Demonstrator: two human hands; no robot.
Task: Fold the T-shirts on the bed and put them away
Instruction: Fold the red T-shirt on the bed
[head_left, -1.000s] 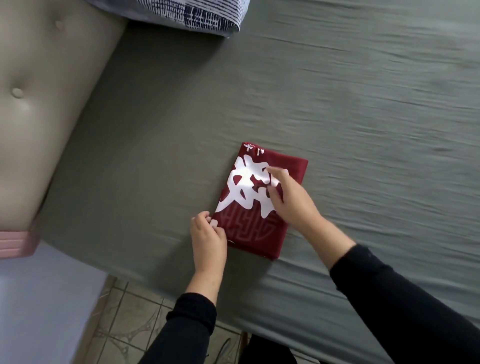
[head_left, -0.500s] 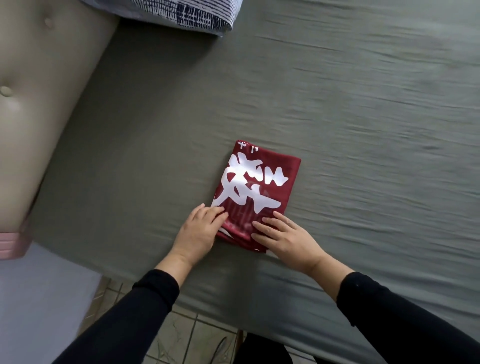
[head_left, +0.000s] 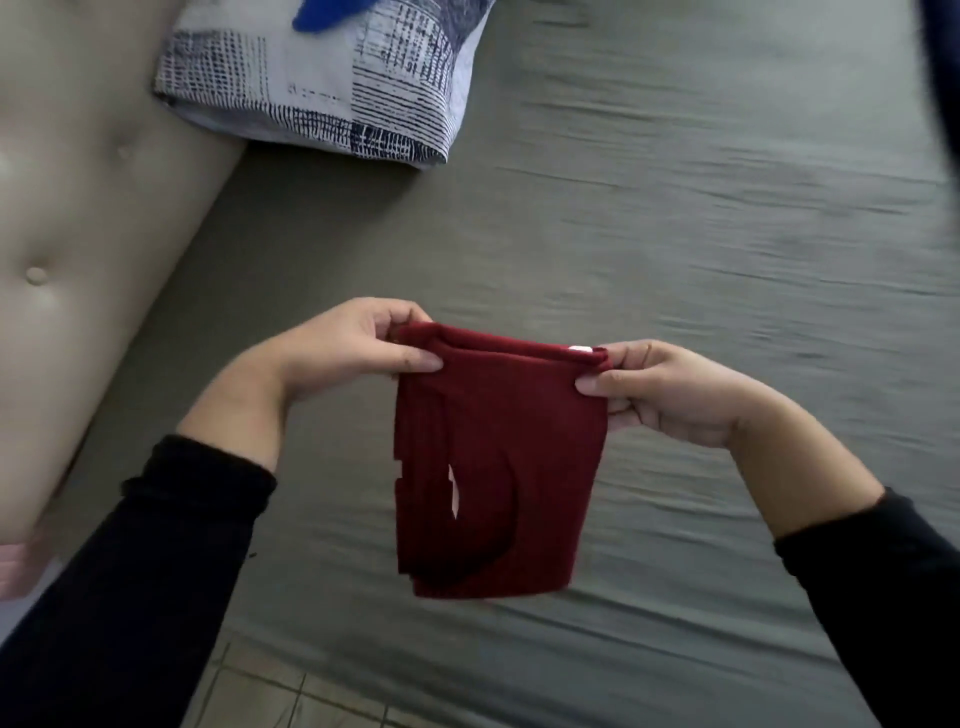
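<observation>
Folded red T-shirt (head_left: 498, 457) hangs in the air over the bed (head_left: 675, 234), a dark maroon bundle, layered edges stacked down its left side and only slivers of white print peeking through near the middle and at the top right corner. Left hand (head_left: 337, 348) pinches the upper left corner, thumb laid across the near face, fingers (head_left: 400, 314) curled over the far side. Right hand (head_left: 670, 389) pinches the upper right corner the same way, thumb in front, fingers behind the cloth. Top edge runs taut between the two hands; the lower end dangles free, clear of the grey-green sheet. Printed front is turned away or folded in, so the design can't be read. Motion blur smears the sheet's wrinkles and the shirt's lower hem. Black sleeves run off the bottom corners. Up top, a blue-and-white patterned pillow (head_left: 322, 83) lies on the bed, with a scrap of bright blue (head_left: 324, 15) cut off by the frame above it. Beige tufted headboard (head_left: 78, 234) fills the left side. Tiled floor (head_left: 249, 696) shows at the bottom edge.
</observation>
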